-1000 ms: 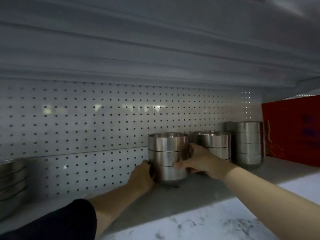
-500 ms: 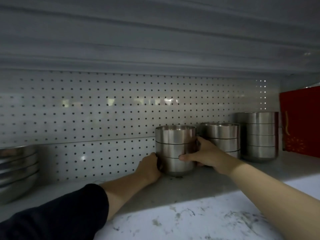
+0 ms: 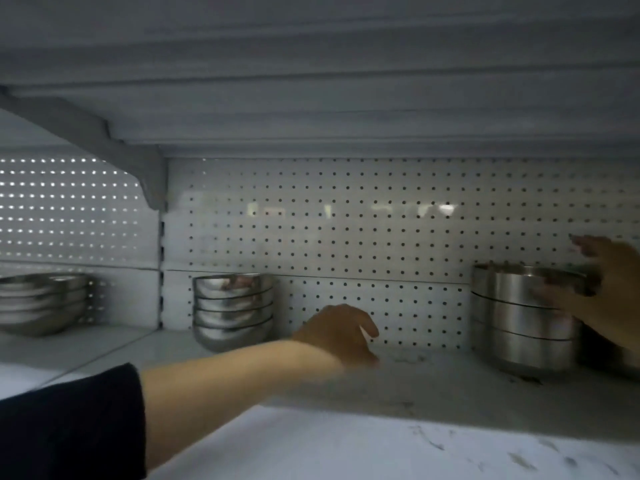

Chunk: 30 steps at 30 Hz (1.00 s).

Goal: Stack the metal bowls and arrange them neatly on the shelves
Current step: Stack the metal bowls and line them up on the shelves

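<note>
A stack of three straight-sided metal bowls (image 3: 523, 320) stood upright on the shelf (image 3: 433, 379), against the perforated back panel (image 3: 346, 230). Taking that stack as the landmark, the right hand (image 3: 602, 289) was at its right side and top rim, fingers spread and blurred; one finger pointed up above the rim, and whether the hand touched the metal could not be told. It did not appear to grip the stack.

The left hand (image 3: 341, 332) was well to the left of the stack, apart from it, low over the shelf with its fingers loosely curled and holding nothing; the fingertips seemed to rest on or hang just above the shelf surface. Its bare forearm led back to a dark sleeve (image 3: 69, 424) in the lower left.

Farther left of the stack, beyond the left hand, a pile of four rounded metal bowls (image 3: 232, 311) sat nested on the same shelf against the back panel. Farther left again, past the upright slotted post (image 3: 161, 271), another pile of wide shallow bowls (image 3: 43, 303) sat in the next bay. A shelf bracket (image 3: 104, 140) slanted down above that post. In front of the stack and below the shelf edge lay a white marbled surface (image 3: 381, 448).
</note>
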Motion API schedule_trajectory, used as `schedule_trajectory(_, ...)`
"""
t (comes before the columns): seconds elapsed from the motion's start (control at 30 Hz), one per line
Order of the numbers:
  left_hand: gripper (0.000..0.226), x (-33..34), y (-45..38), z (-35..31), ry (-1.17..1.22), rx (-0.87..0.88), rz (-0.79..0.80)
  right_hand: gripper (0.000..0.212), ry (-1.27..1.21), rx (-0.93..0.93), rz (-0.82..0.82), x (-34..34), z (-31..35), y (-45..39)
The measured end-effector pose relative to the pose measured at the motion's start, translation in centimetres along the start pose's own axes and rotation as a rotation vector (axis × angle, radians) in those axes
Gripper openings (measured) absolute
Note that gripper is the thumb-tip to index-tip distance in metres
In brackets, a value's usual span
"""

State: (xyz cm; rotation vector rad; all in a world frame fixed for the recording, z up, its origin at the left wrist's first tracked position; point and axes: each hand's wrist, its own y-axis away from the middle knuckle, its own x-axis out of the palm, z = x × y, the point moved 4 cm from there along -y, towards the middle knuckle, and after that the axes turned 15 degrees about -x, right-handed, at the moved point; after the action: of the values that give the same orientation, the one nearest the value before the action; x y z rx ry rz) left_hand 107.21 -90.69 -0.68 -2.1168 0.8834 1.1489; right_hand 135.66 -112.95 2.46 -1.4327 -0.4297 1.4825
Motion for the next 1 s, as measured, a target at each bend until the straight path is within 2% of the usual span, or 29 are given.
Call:
schedule_trajectory(0.07,0.029,-2.9,1.1,3.8,-0.005,-0.049,-0.041,0.077,-0.112,0.005,0.026,1.0,2.7,-1.9)
schedule_trajectory(0.1,0.021,-4.2,1.5,5.8,-0.008,-0.064,-0.068,0.075,-0.138,-0.053,-0.008,1.1,5.6,-2.3)
schedule_trajectory(0.17,0.01,-6.6,2.3,9.3,-0.024,-0.076,-0.125,0.073,-0.169,-0.167,-0.067,1.2,13.0,-2.2)
schedule_trajectory(0.23,0.007,-8.8,2.7,12.3,0.006,-0.109,-0.185,0.067,-0.257,-0.212,-0.015,2.1,21.2,-1.6)
schedule_trajectory(0.3,0.007,-11.4,2.7,14.9,0.168,-0.154,-0.271,0.07,-0.386,-0.255,0.09,4.7,27.9,-1.5)
schedule_trajectory(0.37,0.018,-14.0,2.4,17.3,0.383,-0.169,-0.352,0.074,-0.483,-0.228,0.147,7.8,32.4,-2.0)
schedule_trajectory(0.43,0.021,-15.8,1.6,19.5,0.528,-0.166,-0.358,0.073,-0.51,-0.197,0.185,10.9,35.5,-2.2)
schedule_trajectory(0.5,0.016,-16.5,0.3,21.1,0.548,-0.162,-0.337,0.071,-0.458,-0.172,0.216,13.4,36.9,-2.3)
schedule_trajectory(0.6,0.02,-15.3,-1.6,23.0,0.284,-0.178,-0.344,0.063,-0.348,-0.174,0.257,15.9,37.1,-1.8)
schedule_trajectory(0.67,0.03,-13.5,-2.3,24.3,0.1,-0.185,-0.335,0.062,-0.279,-0.179,0.313,16.9,36.6,-1.0)
schedule_trajectory(0.73,0.046,-11.4,-2.5,25.3,0.034,-0.196,-0.254,0.066,-0.277,-0.17,0.36,17.6,35.8,-0.1)
schedule_trajectory(0.8,0.051,-9.5,-2.4,25.6,-0.022,-0.166,-0.188,0.071,-0.346,-0.153,0.383,18.2,35.3,0.7)
schedule_trajectory(0.93,0.033,-7.8,-2.7,25.3,0.051,-0.074,-0.104,0.101,-0.447,-0.079,0.474,19.7,34.4,2.0)
schedule_trajectory(1.0,0.029,-7.5,-2.9,25.3,0.102,-0.069,-0.077,0.105,-0.52,-0.061,0.521,20.4,34.4,2.8)
